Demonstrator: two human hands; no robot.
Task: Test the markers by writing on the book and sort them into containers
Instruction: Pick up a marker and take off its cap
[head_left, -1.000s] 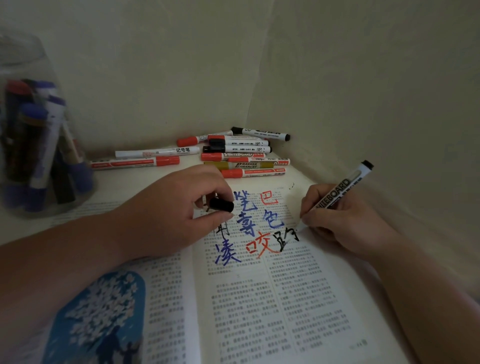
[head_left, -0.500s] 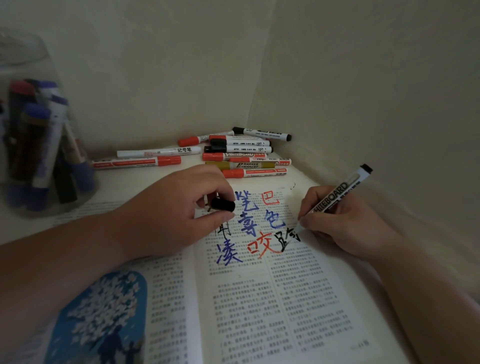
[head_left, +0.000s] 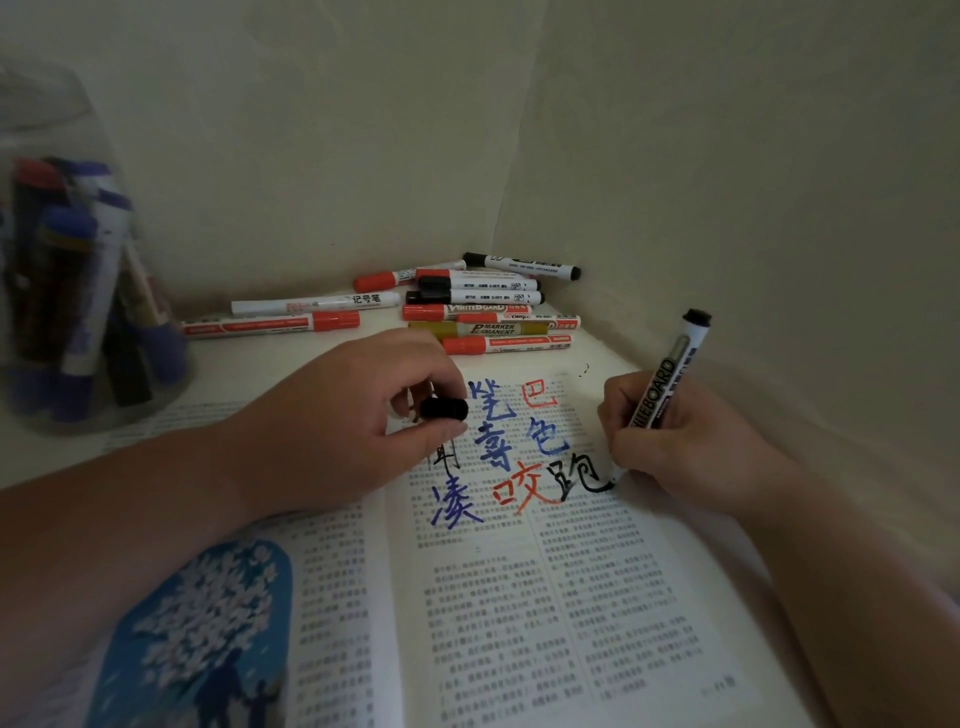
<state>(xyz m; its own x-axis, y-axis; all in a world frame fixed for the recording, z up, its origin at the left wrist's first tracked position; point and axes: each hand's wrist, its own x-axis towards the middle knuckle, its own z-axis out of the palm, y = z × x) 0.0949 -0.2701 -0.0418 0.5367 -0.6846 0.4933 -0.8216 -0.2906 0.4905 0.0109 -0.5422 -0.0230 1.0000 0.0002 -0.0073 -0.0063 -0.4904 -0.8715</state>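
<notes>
Black marker (head_left: 660, 389): gripped in right hand (head_left: 670, 452), tip on book (head_left: 597, 597), right page; barrel slanting up rightward. Cap (head_left: 444, 409): pinched in left hand (head_left: 337, 421), directly left of tip. Jar (head_left: 62, 260): tabletop's far-left corner.

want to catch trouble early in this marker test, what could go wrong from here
1. The black marker in the right hand has its tip on the book; the fresh black stroke beside that hand could smear.
2. The left hand lies over part of another black character and may smudge it.
3. The black cap is only pinched at the fingertips; it could slip and roll among the loose markers.
</notes>
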